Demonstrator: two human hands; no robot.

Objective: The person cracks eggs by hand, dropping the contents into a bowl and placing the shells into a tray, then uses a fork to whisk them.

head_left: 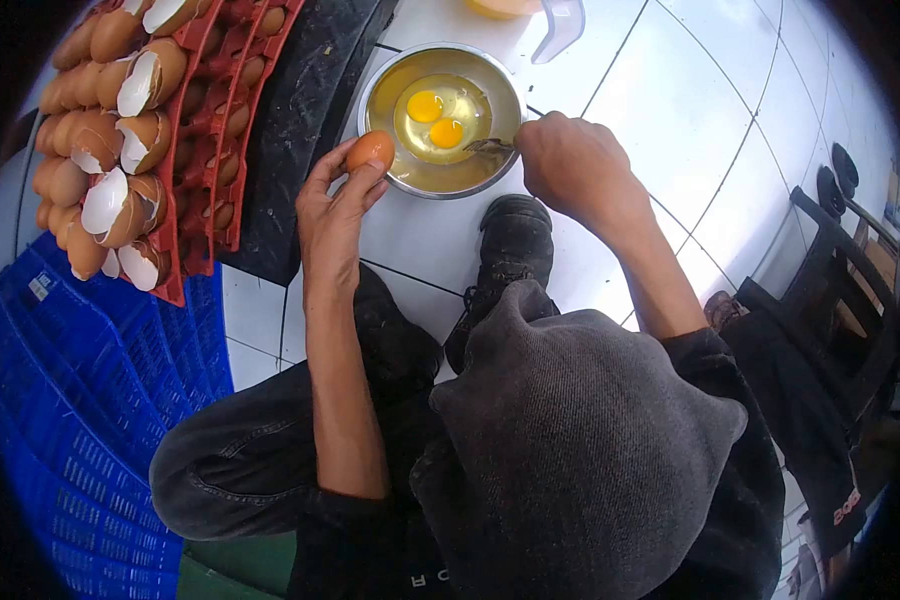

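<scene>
Between the fingers of my left hand is a brown egg, held at the left rim of a metal bowl. The egg looks whole from this side. Two yolks lie in clear egg white inside the bowl. My right hand is closed at the bowl's right rim around a metal utensil, whose end reaches over the egg white. The part inside my fist is hidden.
Red trays at the upper left bear several brown eggs and broken shells. Below stands a blue crate. A clear plastic handle shows at the top. Black shoes are near the bowl; a dark chair is at right.
</scene>
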